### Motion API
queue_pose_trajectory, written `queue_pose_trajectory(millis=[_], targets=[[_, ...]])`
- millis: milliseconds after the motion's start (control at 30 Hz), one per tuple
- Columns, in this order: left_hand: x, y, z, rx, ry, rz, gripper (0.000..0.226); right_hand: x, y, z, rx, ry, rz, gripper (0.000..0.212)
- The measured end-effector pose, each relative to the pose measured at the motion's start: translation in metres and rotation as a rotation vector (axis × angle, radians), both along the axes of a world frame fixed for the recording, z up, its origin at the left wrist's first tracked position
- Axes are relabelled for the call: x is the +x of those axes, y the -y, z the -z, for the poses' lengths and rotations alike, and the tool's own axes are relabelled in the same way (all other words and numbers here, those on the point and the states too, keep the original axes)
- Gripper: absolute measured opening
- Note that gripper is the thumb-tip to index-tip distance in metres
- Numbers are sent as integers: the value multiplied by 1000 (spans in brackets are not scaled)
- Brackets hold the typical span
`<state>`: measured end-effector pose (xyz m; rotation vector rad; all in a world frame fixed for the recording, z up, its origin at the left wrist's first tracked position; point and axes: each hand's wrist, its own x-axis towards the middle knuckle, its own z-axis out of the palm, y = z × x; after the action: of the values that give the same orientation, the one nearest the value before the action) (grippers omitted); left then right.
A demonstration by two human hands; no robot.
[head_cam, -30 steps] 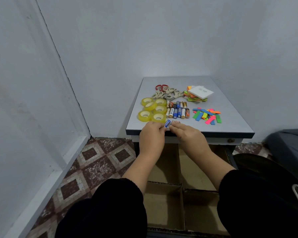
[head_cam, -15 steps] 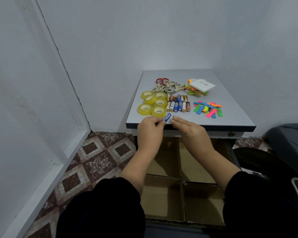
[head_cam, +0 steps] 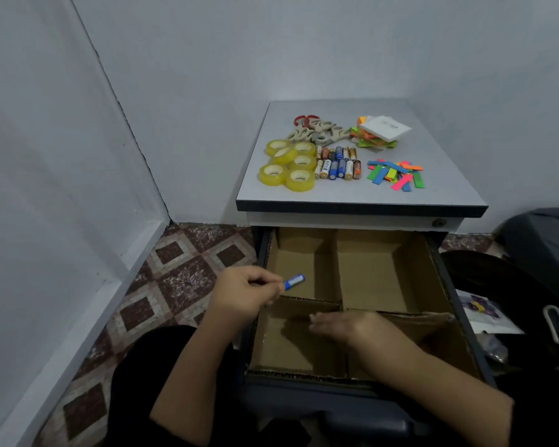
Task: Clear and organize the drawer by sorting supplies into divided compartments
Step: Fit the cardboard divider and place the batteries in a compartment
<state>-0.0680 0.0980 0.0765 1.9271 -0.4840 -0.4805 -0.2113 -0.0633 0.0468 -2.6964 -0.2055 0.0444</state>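
Observation:
The open drawer point(head_cam: 458, 304) holds a cardboard insert point(head_cam: 339, 269) with four compartments, all bare where I can see them. My left hand point(head_cam: 244, 295) pinches a blue battery point(head_cam: 294, 281) over the drawer's left edge, above the far left compartment. My right hand point(head_cam: 342, 327) reaches palm down over the near left compartment, blurred, its fingers pointing left; what is under them is hidden. On the cabinet top point(head_cam: 449, 191) lie several yellow tape rolls point(head_cam: 288, 166), a row of batteries point(head_cam: 338, 164), scissors point(head_cam: 317, 132), a stack of sticky notes point(head_cam: 380, 132) and coloured strips point(head_cam: 397, 175).
The cabinet stands in a corner with grey walls behind and to the left. Brown patterned floor tiles point(head_cam: 175, 279) lie to the left. A black bag point(head_cam: 530, 285) with a white loop point(head_cam: 555, 324) and a plastic packet sit right of the drawer.
Both hands came down from the front edge of the cabinet top to the open drawer. The left hand still carries the blue battery. The view tilted downwards.

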Motion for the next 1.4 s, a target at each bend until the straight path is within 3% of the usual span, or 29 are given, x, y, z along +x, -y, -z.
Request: queue_pose_trajectory(millis=[100, 167, 367, 600, 733, 833, 900, 967, 1100, 1267, 1400], targets=[[-1, -1, 9, 90, 25, 65, 17, 22, -14, 2, -385, -255, -44, 36], [-2, 1, 12, 144, 58, 90, 13, 36, -25, -4, -534, -334, -29, 27], [-3, 0, 20, 143, 65, 133, 10, 56, -38, 1, -626, -464, 65, 29], [1, -7, 19, 113, 25, 119, 6, 59, -44, 5, -608, -573, 132, 31], [-2, -9, 15, 262, 153, 244, 13, 53, -37, -6, -475, -556, 176, 29], [-7, -3, 16, 442, 289, 382, 6, 43, -18, -19, -192, -321, 334, 23], [-15, 6, 25, 552, 434, 438, 12, 35, 1, -21, -100, -45, 503, 22], [-22, 23, 41, 645, 495, 459, 20, 28, 24, -14, 32, 58, 688, 22], [-25, 52, 69, 946, 238, 586, 30, 23, 55, 17, 130, -38, 889, 19], [-19, 61, 82, 1157, 122, 739, 24, 24, 55, 26, 57, -142, 892, 18], [-27, 68, 71, 1012, 251, 715, 27, 23, 54, 24, 30, -156, 894, 20]])
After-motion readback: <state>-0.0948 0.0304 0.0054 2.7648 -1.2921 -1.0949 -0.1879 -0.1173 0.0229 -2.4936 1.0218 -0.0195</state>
